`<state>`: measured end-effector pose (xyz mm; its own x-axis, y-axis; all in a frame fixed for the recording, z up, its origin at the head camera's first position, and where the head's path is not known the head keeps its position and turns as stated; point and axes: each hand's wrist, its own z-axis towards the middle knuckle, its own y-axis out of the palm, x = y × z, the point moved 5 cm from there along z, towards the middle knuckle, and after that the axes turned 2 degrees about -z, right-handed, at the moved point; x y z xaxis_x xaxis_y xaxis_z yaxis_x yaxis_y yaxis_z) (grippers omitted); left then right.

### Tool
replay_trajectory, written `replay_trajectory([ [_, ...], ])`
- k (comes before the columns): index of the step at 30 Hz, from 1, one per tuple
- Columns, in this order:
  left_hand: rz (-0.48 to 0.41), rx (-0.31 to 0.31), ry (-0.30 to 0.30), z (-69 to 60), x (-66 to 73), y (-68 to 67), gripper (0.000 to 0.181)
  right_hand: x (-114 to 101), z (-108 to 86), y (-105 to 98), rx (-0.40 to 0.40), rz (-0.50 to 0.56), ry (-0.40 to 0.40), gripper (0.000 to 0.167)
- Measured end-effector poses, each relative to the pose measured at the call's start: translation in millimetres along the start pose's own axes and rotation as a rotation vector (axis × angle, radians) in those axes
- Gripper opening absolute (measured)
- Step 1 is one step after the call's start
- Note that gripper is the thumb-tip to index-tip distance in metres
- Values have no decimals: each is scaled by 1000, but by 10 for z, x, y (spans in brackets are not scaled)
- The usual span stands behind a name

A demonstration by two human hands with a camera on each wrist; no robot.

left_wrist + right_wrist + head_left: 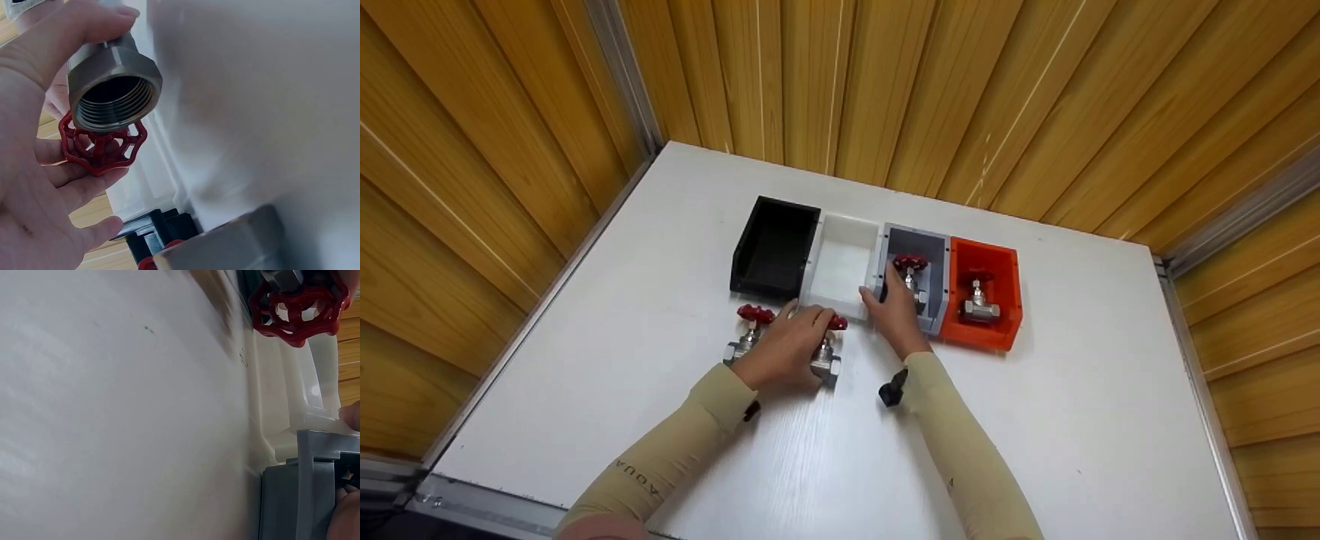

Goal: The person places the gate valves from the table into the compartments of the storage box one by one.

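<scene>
My left hand [784,349] grips a metal gate valve [825,366] with a red handwheel, in front of the white bin [834,304]. In the left wrist view the thumb lies on the valve body [115,59] and the fingers are behind its handwheel [101,163]. Another such valve [748,339] stands on the table just left of that hand. My right hand [898,315] straddles the side where the white bin meets the grey bin [934,319]; its fingers reach into the grey bin, its thumb is on the white side. A valve [916,291] stands inside the grey bin.
A black bin [765,289] sits left of the white one, and an orange bin [1014,300] holding another valve [979,309] sits right of the grey one. All stand side by side on the white table [1080,405]. Wood-patterned walls [885,90] enclose the back and sides.
</scene>
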<state>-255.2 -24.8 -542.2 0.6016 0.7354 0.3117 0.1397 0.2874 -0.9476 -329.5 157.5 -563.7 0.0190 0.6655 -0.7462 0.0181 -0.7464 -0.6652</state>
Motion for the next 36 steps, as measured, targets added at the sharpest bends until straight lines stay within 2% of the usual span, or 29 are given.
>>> replay_trajectory([
  [7,13,-1,4,42,-6,-81,104,9,9,9,-8,3,-2,80],
  [16,66,79,51,109,1,-195,99,-18,0,-3,21,-22,-41,80],
  [21,69,87,59,152,0,-245,98,-17,13,-5,32,-29,-37,79],
  [29,142,129,91,220,10,-320,99,-22,21,-13,48,-27,-33,80],
  [36,133,116,75,282,-6,-365,103,-2,25,2,36,-25,-13,81],
])
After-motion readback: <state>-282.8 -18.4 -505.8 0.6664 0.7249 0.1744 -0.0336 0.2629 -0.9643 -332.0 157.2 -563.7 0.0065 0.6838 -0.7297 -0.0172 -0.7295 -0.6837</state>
